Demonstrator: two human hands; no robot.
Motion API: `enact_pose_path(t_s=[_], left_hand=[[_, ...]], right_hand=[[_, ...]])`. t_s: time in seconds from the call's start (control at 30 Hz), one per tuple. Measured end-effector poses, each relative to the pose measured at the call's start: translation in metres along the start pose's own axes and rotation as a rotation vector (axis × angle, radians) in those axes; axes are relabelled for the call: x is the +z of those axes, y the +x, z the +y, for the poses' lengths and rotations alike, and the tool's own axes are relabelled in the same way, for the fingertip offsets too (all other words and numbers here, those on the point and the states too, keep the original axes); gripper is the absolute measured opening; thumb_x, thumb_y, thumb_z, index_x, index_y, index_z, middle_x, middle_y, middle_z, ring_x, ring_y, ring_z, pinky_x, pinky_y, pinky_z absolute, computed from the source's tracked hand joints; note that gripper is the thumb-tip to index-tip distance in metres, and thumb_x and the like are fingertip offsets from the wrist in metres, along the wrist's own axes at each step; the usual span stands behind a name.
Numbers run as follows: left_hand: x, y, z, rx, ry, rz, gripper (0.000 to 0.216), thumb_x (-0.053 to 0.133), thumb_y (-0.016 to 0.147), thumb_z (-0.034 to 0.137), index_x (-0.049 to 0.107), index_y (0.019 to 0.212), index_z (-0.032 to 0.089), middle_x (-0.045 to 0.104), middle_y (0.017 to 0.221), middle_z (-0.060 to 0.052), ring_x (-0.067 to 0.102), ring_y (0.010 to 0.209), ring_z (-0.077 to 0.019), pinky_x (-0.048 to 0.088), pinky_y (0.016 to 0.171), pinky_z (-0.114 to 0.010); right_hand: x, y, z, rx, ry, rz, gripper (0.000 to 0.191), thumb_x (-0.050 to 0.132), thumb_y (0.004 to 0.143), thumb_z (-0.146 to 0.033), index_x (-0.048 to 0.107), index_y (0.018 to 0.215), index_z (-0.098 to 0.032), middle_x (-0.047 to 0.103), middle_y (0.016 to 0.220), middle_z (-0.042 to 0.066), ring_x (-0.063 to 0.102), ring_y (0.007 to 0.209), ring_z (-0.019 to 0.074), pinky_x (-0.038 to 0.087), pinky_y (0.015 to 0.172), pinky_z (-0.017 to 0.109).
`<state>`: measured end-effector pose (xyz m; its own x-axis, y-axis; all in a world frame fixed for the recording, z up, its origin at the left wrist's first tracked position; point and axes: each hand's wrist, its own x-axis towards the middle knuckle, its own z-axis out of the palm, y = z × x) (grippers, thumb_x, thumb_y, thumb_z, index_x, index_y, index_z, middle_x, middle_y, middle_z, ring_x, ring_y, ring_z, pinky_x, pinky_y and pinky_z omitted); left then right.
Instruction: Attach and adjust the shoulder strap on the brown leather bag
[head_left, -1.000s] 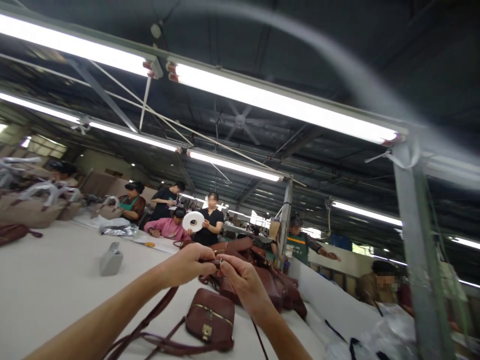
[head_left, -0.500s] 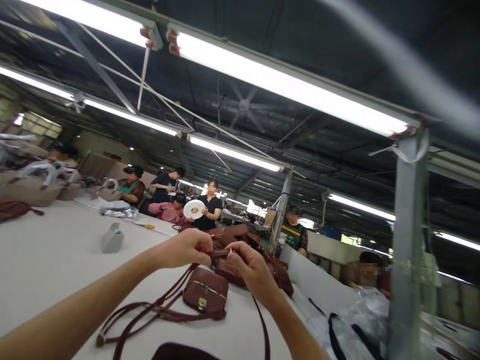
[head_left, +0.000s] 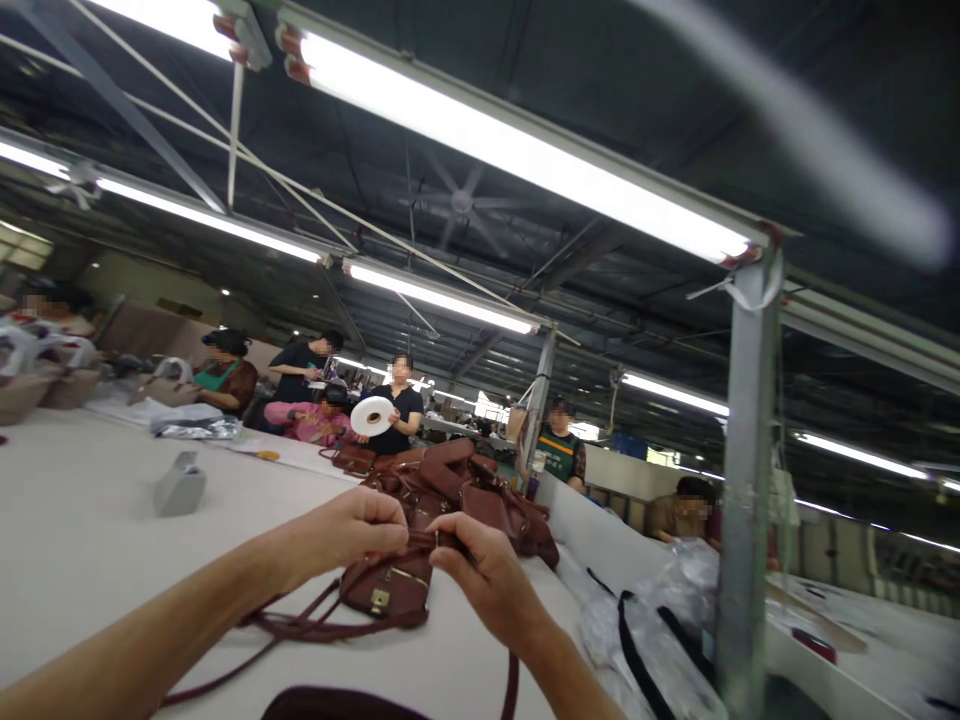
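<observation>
My left hand [head_left: 367,525] is closed on a dark red strap [head_left: 421,540]. Facing it, my right hand [head_left: 480,565] pinches the same strap, where a small bright metal piece shows at the fingertips. Just behind and below the hands, a small dark red bag [head_left: 390,592] with a zip and a gold clasp lies on the white table [head_left: 247,540]. Its long straps [head_left: 300,630] loop out to the left. The edge of another dark red item [head_left: 337,703] shows at the bottom. Part of the strap is hidden by my fingers.
Behind the hands is a pile of dark red bags [head_left: 465,490]. A grey tape dispenser-like block [head_left: 181,485] stands at left. On the right are clear plastic wrapping [head_left: 637,620] and a metal post [head_left: 750,480]. Several people work beyond, one holding a white roll [head_left: 371,416].
The view has turned right, so the surroundings shift left. Both hands sit slightly lower in view, before the small bag, still holding the strap.
</observation>
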<state>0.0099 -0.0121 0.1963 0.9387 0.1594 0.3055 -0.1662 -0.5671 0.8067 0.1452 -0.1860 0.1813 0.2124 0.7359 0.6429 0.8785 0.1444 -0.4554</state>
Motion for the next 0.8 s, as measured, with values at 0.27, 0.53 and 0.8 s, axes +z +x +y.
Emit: enact_pose_path(t_s=[0.27, 0.53, 0.8], left_hand=[[0.037, 0.008, -0.005, 0.122, -0.069, 0.134, 0.028, 0.055, 0.067, 0.046, 0.045, 0.055, 0.022, 0.039, 0.050, 0.008, 0.034, 0.052, -0.0108, 0.025, 0.052, -0.027], [0.042, 0.008, -0.023, 0.128, -0.175, 0.121, 0.024, 0.058, 0.070, 0.042, 0.056, 0.064, 0.019, 0.047, 0.052, 0.007, 0.040, 0.052, -0.0116, 0.029, 0.052, -0.026], [0.008, -0.003, -0.029, -0.031, 0.122, -0.082, 0.028, 0.067, 0.049, 0.016, 0.053, 0.073, 0.021, 0.049, 0.065, 0.008, 0.041, 0.065, -0.0132, 0.026, 0.055, -0.025]], right_hand=[[0.000, -0.003, -0.010, -0.035, 0.016, 0.001, 0.021, 0.066, 0.087, -0.036, 0.070, 0.100, -0.020, 0.063, 0.079, -0.001, 0.056, 0.074, 0.0152, 0.042, 0.072, 0.028], [-0.006, -0.011, 0.002, 0.009, 0.031, 0.005, 0.014, 0.069, 0.082, -0.030, 0.074, 0.093, -0.024, 0.062, 0.088, 0.002, 0.056, 0.082, 0.0177, 0.043, 0.076, 0.030], [-0.024, 0.003, 0.021, 0.176, 0.324, 0.243, 0.043, 0.063, 0.083, -0.059, 0.065, 0.101, -0.020, 0.058, 0.071, -0.001, 0.055, 0.066, 0.0167, 0.044, 0.063, 0.030]])
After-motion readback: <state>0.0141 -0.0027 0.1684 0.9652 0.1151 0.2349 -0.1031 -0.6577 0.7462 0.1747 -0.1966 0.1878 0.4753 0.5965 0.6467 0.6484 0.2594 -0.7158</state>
